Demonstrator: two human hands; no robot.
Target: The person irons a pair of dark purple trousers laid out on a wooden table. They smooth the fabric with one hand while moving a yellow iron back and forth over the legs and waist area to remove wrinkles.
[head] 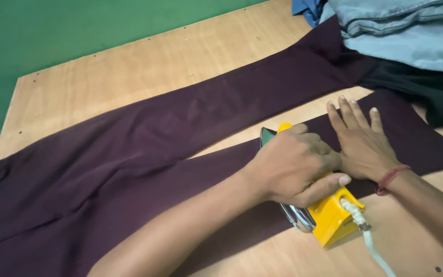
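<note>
Iron [318, 205], yellow body with a metal soleplate, sits on the nearer leg of the dark maroon trousers [144, 149], close to the near edge of the plywood desk [103, 77]. Left hand [296, 166] grips the iron's handle from above, its fingers [308, 146] curled tight around it and the thumb lying along the handle's near side. Right hand [362, 143] lies flat on the same trouser leg just beyond the iron, fingers held straight and slightly fanned, its inner edge touching the left knuckles. A white braided cord [366, 233] leaves the iron's rear and runs off toward the bottom edge. Bare wood shows between the two trouser legs and along the far-left side of the desk. A pile of folded blue denim garments [411, 31] covers the far right corner, lying on the trousers' upper part. Green floor [42, 31] lies past the desk's far edge.
</note>
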